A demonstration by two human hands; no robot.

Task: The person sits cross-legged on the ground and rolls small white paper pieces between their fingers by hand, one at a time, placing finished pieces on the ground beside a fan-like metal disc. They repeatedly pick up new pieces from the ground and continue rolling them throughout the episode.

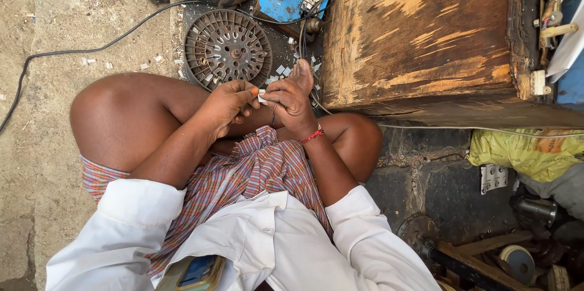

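Small white paper slip (262,97), thin, flat, mostly hidden, pinched between fingertips of both hands. Left hand (228,103) closed on slip from left; right hand (292,99) closed on it from right, red thread at wrist. Round slotted metal stator (227,48) lies just beyond hands, white scraps scattered around it. Wooden box (420,35) right of right hand.

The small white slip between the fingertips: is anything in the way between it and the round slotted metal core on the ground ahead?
Nothing visible. Both the left hand and right hand pinch the white slip above the knees; the slotted core lies just beyond, with open air between.
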